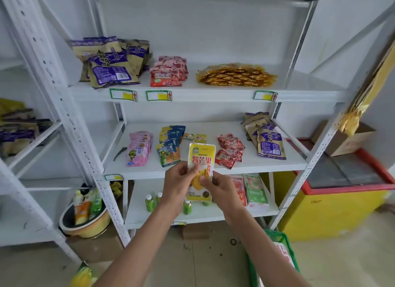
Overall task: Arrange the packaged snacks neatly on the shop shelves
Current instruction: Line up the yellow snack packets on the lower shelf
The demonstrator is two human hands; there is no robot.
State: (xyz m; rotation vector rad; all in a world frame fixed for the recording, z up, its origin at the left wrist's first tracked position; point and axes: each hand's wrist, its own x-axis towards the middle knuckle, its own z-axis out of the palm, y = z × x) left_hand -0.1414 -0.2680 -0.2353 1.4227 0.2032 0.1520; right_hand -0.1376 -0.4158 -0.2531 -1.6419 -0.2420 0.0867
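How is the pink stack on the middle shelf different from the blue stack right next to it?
The pink stack has pale pink packets; the blue stack has dark blue ones with orange and green at the bottom. The pink stack lies left, nearer the shelf post, and the blue stack right, beside the yellow packet that both hands hold. Both are overlapping rows of similar small packets running front to back on the middle shelf.

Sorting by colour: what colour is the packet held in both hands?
Mostly yellow packet with red lettering on white; head view.
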